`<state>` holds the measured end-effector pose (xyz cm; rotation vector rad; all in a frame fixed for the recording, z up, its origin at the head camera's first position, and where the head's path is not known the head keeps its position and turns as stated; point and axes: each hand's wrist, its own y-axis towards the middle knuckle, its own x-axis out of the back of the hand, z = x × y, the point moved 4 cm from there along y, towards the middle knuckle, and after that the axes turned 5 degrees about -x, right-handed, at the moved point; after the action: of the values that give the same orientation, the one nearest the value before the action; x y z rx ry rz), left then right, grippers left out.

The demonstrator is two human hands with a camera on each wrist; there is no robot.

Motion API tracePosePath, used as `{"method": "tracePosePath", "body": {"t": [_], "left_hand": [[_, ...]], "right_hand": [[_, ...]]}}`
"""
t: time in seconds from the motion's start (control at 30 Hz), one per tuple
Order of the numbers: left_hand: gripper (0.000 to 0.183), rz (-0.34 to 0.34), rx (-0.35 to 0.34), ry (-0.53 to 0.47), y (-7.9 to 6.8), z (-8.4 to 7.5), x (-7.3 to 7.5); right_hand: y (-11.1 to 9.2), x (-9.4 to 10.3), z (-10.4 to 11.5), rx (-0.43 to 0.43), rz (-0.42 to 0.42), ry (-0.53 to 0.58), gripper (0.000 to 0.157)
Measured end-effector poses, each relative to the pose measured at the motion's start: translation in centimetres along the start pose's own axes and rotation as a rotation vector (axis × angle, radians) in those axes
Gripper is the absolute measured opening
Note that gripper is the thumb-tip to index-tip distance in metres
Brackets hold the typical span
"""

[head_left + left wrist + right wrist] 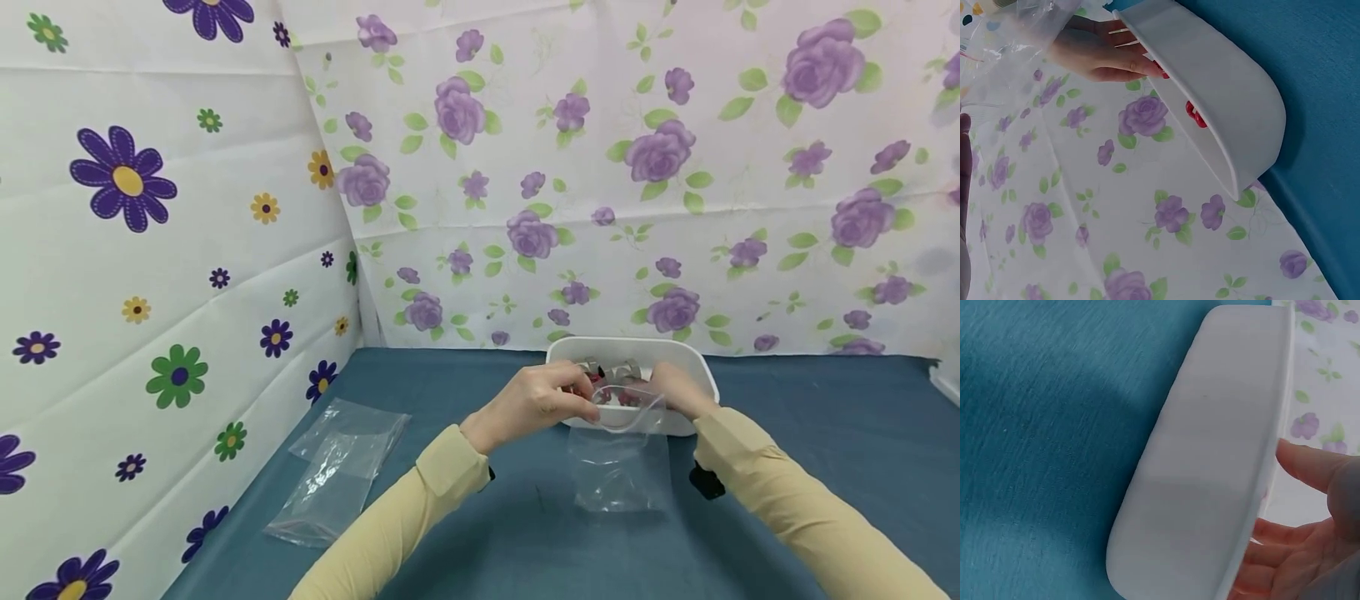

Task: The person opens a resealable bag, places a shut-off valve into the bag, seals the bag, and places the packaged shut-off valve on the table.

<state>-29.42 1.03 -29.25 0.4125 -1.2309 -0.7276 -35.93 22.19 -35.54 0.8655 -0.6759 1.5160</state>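
My left hand pinches the rim of a clear zip bag, which hangs with its mouth spread in front of a white plastic tub. My right hand reaches over the rim into the tub, thumb apart from the fingers. In the left wrist view, a red piece shows inside the tub, and another lies right at the right hand's fingertips. Silver and red items lie in the tub, partly hidden by the hands. The right wrist view shows the tub's outer wall and spread fingers behind its rim.
Two overlapping clear bags lie flat on the blue tablecloth at the left. A flowered curtain stands just behind the tub, and another flowered sheet borders the left side.
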Motion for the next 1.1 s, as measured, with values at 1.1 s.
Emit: {"method": "tracePosePath", "body": {"t": [1.1], "left_hand": [[0.009, 0.089, 0.023, 0.01, -0.8, -0.6, -1.5]], "right_hand": [[2.4, -2.0, -2.4, -0.318, -0.139, 0.275, 0.06]]}}
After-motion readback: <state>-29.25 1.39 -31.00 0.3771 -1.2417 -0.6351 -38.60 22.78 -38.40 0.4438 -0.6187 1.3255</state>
